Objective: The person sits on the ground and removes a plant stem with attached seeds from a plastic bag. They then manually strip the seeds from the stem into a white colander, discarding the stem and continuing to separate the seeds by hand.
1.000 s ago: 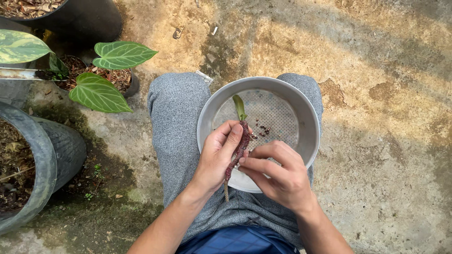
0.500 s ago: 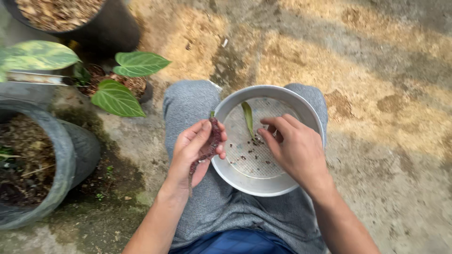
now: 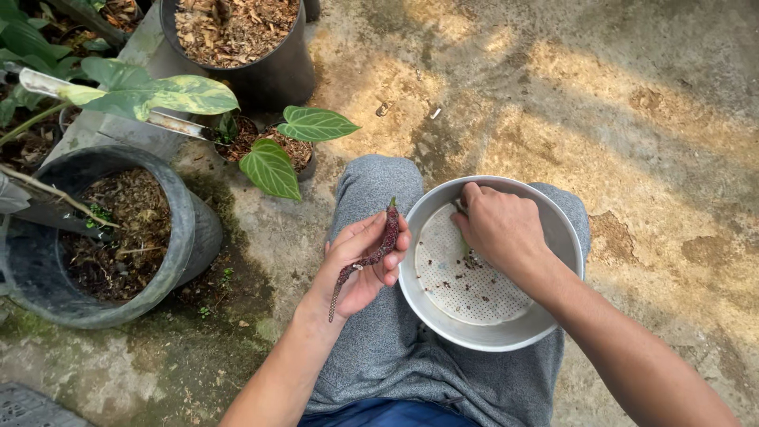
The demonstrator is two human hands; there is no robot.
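A round metal sieve bowl (image 3: 553, 229) rests on my lap, with small dark seeds scattered on its perforated bottom. My left hand (image 3: 360, 265) lies palm up just left of the bowl and holds a long dark red seed spike (image 3: 378, 249) with a green tip. My right hand (image 3: 498, 225) reaches down into the bowl with its fingers bent over a green leaf piece at the far rim. Whether the fingers grip that piece is hidden by the hand.
A small pot with veined green leaves (image 3: 273, 162) stands beyond my left knee. A large grey pot of soil (image 3: 186, 229) sits to the left, a black pot of bark chips (image 3: 269, 75) behind it. Bare concrete ground (image 3: 632, 119) spreads to the right.
My left hand carried the red spike out of the bowl to its left side. My right hand let go of the spike and reached into the bowl. The camera view shifted right.
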